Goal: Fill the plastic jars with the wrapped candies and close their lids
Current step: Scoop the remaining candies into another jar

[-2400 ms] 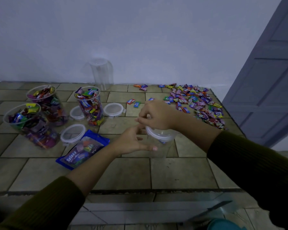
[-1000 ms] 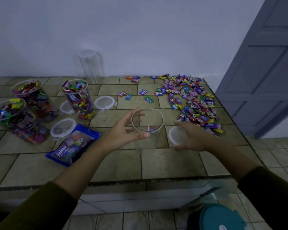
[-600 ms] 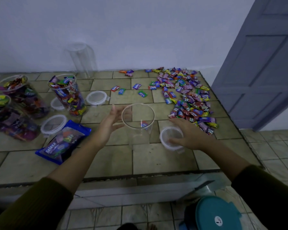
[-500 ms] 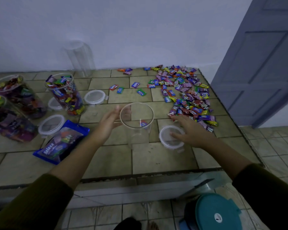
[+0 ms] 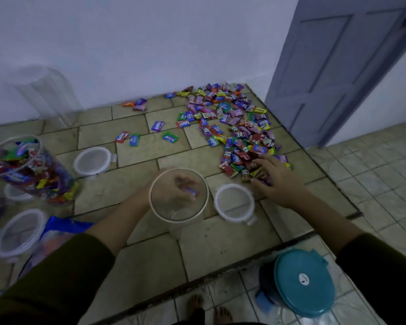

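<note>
Wide tiled desk [image 5: 150, 254], and the candies [image 5: 232, 127] lie heaped just beyond the right hand [image 5: 277, 181]. Its spread, relaxed fingers rest on the heap's near edge, gripping nothing. The empty jar [image 5: 178, 220] stands upright in the left hand [image 5: 143, 195], fingers curled round its far side. A loose lid [image 5: 234, 202] lies flat between the hands, just beside the jar.

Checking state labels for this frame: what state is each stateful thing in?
centre jar: upright, lid off, looks empty.
its lid: flat on the tiles, right of it.
left jar: open, filled with candies.
teal-lidded tub: closed.
left hand: against the centre jar, grip unclear.
right hand: fingers spread, resting on the candy pile.
</note>
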